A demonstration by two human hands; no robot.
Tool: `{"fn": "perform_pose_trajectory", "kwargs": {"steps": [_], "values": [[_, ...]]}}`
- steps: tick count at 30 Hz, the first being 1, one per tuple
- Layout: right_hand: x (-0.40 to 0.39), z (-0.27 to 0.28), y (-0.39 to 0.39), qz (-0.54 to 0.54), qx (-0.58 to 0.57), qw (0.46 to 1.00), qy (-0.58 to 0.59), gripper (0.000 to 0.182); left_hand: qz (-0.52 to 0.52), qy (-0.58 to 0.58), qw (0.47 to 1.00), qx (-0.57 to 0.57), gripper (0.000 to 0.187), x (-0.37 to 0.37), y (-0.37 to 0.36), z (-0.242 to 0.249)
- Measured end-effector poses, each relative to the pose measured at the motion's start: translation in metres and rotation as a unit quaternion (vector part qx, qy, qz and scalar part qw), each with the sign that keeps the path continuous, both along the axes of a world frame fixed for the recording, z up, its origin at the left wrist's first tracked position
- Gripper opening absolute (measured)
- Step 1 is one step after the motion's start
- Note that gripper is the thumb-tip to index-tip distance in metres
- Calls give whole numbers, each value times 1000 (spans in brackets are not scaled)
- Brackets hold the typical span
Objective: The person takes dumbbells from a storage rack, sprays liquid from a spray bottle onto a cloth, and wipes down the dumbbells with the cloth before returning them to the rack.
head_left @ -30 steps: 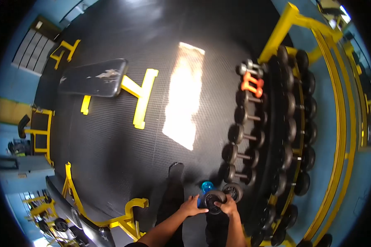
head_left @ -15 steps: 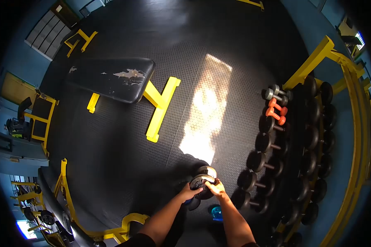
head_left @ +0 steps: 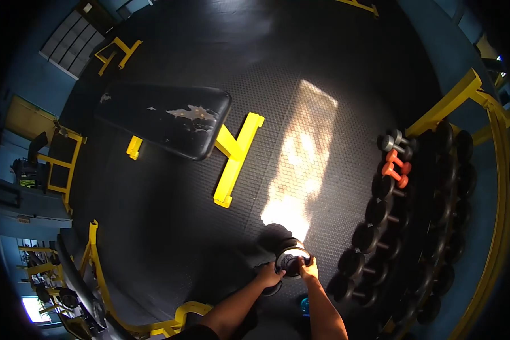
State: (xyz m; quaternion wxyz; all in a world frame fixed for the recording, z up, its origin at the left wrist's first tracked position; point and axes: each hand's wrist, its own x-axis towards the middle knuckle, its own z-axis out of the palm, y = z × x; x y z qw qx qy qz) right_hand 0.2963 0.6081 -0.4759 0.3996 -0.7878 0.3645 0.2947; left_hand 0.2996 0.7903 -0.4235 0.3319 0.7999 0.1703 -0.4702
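Observation:
Between my hands is a dumbbell (head_left: 292, 258) with round dark plates, its near plate facing me and its rim catching the light. My left hand (head_left: 270, 276) grips the lower left edge of the near plate. On the right edge, my right hand (head_left: 308, 268) is closed with the thumb towards the plate's face. The dumbbell's handle is hidden. Below my left hand another dark round shape (head_left: 273, 289) shows in part, and I cannot make out what it is. A blue bottle (head_left: 305, 306) stands on the floor beside my right forearm, partly covered by it.
A black bench (head_left: 153, 116) with torn padding and a yellow frame (head_left: 235, 164) stands ahead to the left. Along the right runs a rack with several black dumbbells (head_left: 365, 238), orange dumbbells (head_left: 395, 175) and a yellow upright (head_left: 445, 102). Sunlight falls on the textured floor (head_left: 303, 153).
The view has shifted, so the bench and rack appear farther right and lower. My hands still hold the dumbbell; my left fingers now sit lower on its plate edge.

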Motion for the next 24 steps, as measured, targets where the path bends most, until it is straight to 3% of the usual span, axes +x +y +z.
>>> {"fn": "perform_pose_trajectory", "kwargs": {"steps": [1, 2, 4, 6, 10, 14, 17, 19, 20, 22, 23, 24], "values": [[-9, -2, 1, -12, -3, 1000, -18, 62, -30, -71, 997, 2, 71, -5, 7, 8], [-21, -2, -2, -25, -7, 999, -37, 58, -30, -73, 997, 7, 71, -9, 15, 16], [-46, -17, -16, 18, -7, 999, 36, 54, -35, -104, 993, -36, 62, -11, 31, 33], [-76, 21, -19, -13, -76, 997, 18, 54, -28, -115, 992, -40, 58, -20, 44, 38], [-133, 27, -54, -36, -89, 975, 202, 102, -13, -111, 993, -39, 53, -18, 49, 51], [-172, 21, -74, -95, -101, 938, 319, 119, 7, -178, 983, -49, 49, -19, 32, 50], [-210, -15, -81, -12, -78, 936, 343, 130, 3, -202, 979, -28, 45, -24, 13, 45], [-225, -37, -81, -53, -82, 948, 304, 109, -1, -204, 978, -52, 45, -32, 3, 33], [-232, -47, -82, -52, -75, 948, 304, 109, -4, -204, 978, -45, 45, -39, 1, 30], [-242, -53, -89, -12, -158, 956, 248, 69, -29, -222, 974, -42, 47, -51, -12, 32], [-249, -56, -90, -16, -156, 955, 250, 69, -33, -220, 974, -42, 47, -56, -18, 37], [-249, -60, -92, 10, -144, 959, 245, 52, -35, -218, 975, -33, 48, -63, -23, 39]]}}
